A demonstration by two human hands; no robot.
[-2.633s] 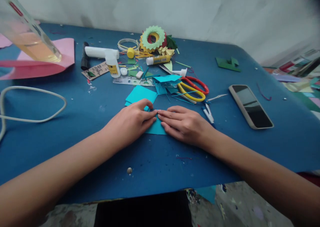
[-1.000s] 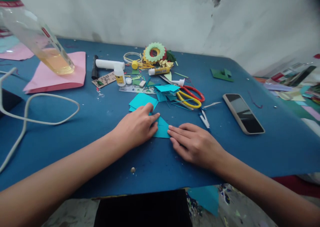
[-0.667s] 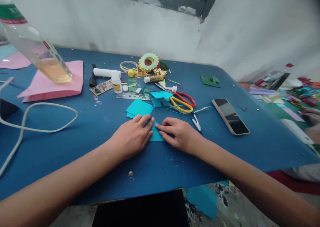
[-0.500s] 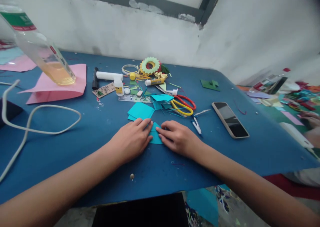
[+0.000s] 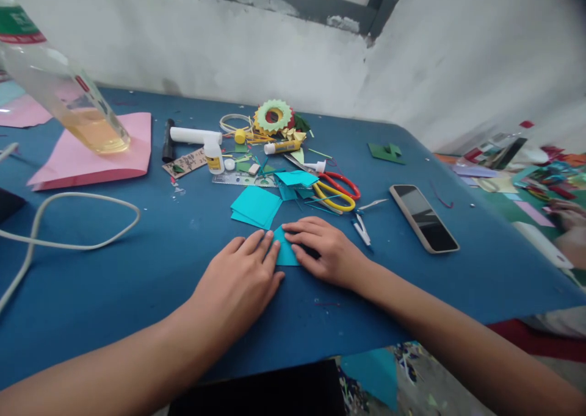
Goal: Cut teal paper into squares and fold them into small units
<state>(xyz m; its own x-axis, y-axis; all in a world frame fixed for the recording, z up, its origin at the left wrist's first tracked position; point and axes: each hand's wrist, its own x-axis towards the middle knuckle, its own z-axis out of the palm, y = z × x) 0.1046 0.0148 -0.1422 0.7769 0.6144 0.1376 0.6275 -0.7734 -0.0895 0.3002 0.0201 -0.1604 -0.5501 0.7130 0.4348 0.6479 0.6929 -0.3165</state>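
A small piece of turquoise paper (image 5: 287, 256) lies on the table between my hands, a fold showing near its top. My left hand (image 5: 242, 272) rests flat with its fingers spread, the fingertips on the paper's left side. From the other side my right hand (image 5: 327, 248) presses the paper with slightly bent fingers held apart; its thumb is hard to make out. Just beyond my fingers is a small stack of turquoise paper squares (image 5: 257, 206). More folded turquoise pieces (image 5: 295, 183) lie by scissors (image 5: 336, 196) with red and yellow handles.
Blue-handled tweezers (image 5: 363, 230) and a phone (image 5: 423, 219) lie at right. Behind are a glue stick (image 5: 282, 146), a ruler (image 5: 245, 179), a small glue bottle (image 5: 213, 155) and paper rings (image 5: 273, 116). A large bottle (image 5: 89, 114) stands left near a cable (image 5: 86, 245). Another person's hand (image 5: 567, 221) shows far right.
My left hand has slid slightly back toward me and flattened, its fingers spreading. My right fingers have shifted a little over the paper's top. The view has shifted slightly.
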